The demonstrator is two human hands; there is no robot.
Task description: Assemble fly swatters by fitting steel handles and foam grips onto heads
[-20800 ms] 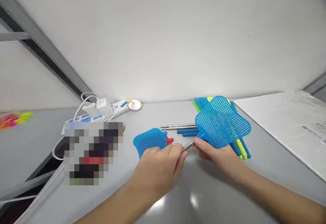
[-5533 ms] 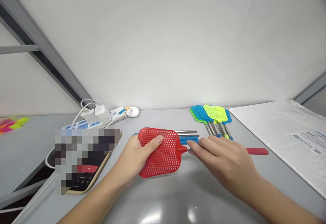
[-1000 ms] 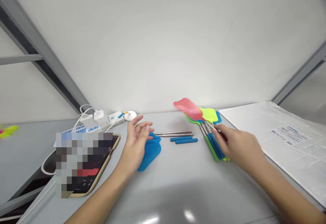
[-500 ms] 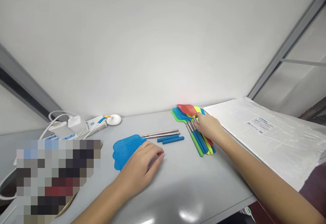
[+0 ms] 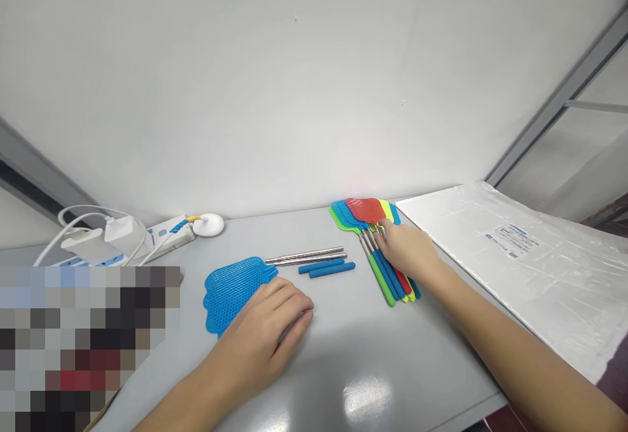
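Note:
My right hand (image 5: 409, 249) is closed around the metal rod of a red fly swatter (image 5: 367, 211), just below its head. That swatter lies over a fanned pile with a green swatter handle (image 5: 383, 280), blue swatters (image 5: 337, 211) and yellow ones. My left hand (image 5: 272, 321) rests on the table, fingers loosely bent and the thumb apart, holding nothing that shows. Beside it, partly covered by the hand, lies a loose blue swatter head (image 5: 235, 288). Beyond are thin metal rods (image 5: 309, 256) and two blue handle grips (image 5: 326, 268).
A white plastic-wrapped package (image 5: 471, 242) with a label lies along the right side of the grey table (image 5: 373, 353). At the left are a power strip (image 5: 169, 235) with chargers and cables, and a round white device (image 5: 209, 224). A blurred-out area covers the lower left.
The red swatter's head has gone from tilted to flatter on the pile, my right hand still on its rod. My left hand stays in about the same place; the camera view has shifted slightly.

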